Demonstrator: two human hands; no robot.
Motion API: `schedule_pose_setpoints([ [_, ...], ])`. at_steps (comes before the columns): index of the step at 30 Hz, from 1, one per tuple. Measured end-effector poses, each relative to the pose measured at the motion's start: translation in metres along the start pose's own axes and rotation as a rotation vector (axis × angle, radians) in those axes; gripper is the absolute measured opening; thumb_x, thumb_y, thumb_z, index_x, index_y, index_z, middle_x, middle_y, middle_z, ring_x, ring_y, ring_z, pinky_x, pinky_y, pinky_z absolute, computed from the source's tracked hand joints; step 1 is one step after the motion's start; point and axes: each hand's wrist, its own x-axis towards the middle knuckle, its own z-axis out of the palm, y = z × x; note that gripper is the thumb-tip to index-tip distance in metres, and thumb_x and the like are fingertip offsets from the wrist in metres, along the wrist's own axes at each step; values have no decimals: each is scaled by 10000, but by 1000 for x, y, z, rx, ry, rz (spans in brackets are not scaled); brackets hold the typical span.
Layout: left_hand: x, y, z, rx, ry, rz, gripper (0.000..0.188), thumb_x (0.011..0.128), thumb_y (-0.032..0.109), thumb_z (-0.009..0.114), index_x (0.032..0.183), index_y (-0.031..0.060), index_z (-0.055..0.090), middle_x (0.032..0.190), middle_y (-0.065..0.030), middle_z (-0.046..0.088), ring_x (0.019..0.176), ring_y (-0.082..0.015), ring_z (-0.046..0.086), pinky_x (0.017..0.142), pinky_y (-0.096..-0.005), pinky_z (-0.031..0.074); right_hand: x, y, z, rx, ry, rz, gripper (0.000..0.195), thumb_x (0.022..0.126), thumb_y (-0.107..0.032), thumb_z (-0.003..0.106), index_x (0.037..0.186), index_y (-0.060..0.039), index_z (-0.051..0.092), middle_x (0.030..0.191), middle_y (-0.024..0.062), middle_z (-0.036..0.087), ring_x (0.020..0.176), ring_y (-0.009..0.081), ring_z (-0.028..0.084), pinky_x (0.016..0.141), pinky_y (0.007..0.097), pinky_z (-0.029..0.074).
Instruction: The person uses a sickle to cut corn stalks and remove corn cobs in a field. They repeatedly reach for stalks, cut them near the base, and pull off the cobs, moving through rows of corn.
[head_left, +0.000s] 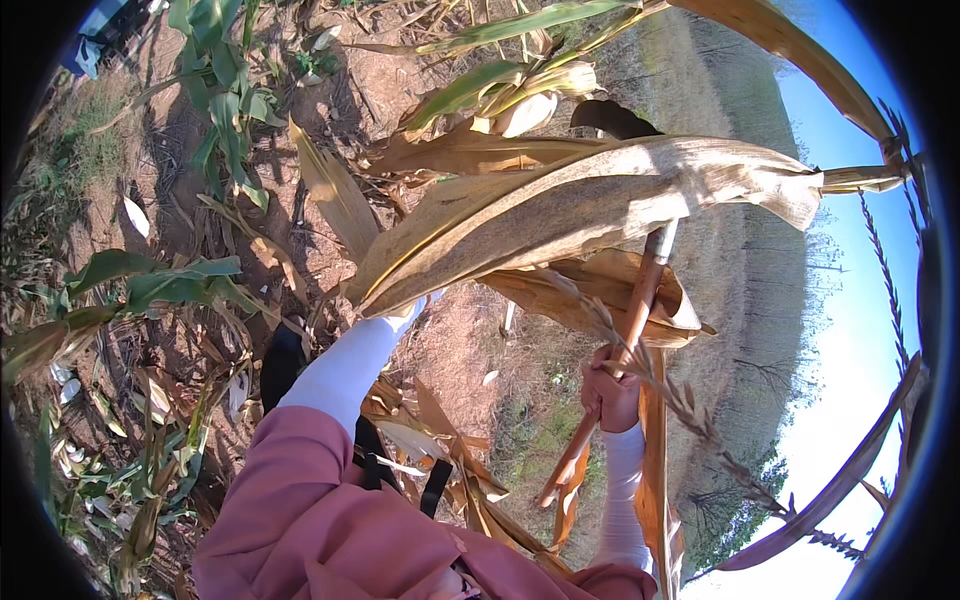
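Observation:
My right hand (611, 390) grips the wooden handle of a sickle-like tool (643, 300). A pale metal collar tops the handle. Beyond it a broad dry corn leaf (555, 206) covers part of the tool, and a dark curved blade (615, 118) shows past that leaf. My left forearm, in a white sleeve (337, 371), reaches up to the same leaf, which hides my left hand. A pale husked ear of corn (529, 114) and green-yellow leaves lie near the blade. Another dry leaf (600, 292) curls behind the handle.
Corn tassels (697, 420) and a bent dry leaf (817, 64) cross close to the camera. Green corn leaves (225, 90) and husk litter lie on reddish soil (450, 352) at left. A wooded hillside (757, 285) and sky stand at right, the view being turned sideways.

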Motion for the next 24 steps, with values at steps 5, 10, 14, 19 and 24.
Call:
schedule_pose_setpoints([
  [5,2,11,-19,123,36,6,604,806,499,499,1247,88,472,1324,-99,456,1205,-237,422,1020,-331,309,8,44,-26,-264,46,-41,126,755,48,587,787,-55,523,609,-20,510,449,32,434,391,188,336],
  [10,-29,-21,7,-450,69,47,685,642,365,735,1210,61,503,1158,-107,570,1046,-207,529,841,-305,426,-2,100,-41,-703,36,-268,54,687,-10,597,734,-36,588,633,-3,564,597,88,527,549,256,427],
  [14,-21,-33,27,-803,72,31,622,647,289,739,1173,41,518,1106,-101,586,987,-199,550,809,-299,443,-8,129,-27,-379,56,24,63,718,7,588,746,-47,573,537,-5,500,411,81,458,370,226,348],
  [19,-2,-34,50,-1267,115,40,546,654,194,745,1126,17,536,1041,-93,606,915,-190,576,768,-291,464,-1,145,-18,-8,-86,223,181,768,-23,560,936,-20,493,486,-1,435,344,97,401,323,243,323],
  [24,22,-21,71,-1376,219,137,475,660,99,750,1079,-8,554,976,-86,626,842,-180,602,728,-283,485,16,185,-7,-328,124,-71,113,755,-14,591,840,-68,541,538,-24,461,413,76,435,366,220,336],
])
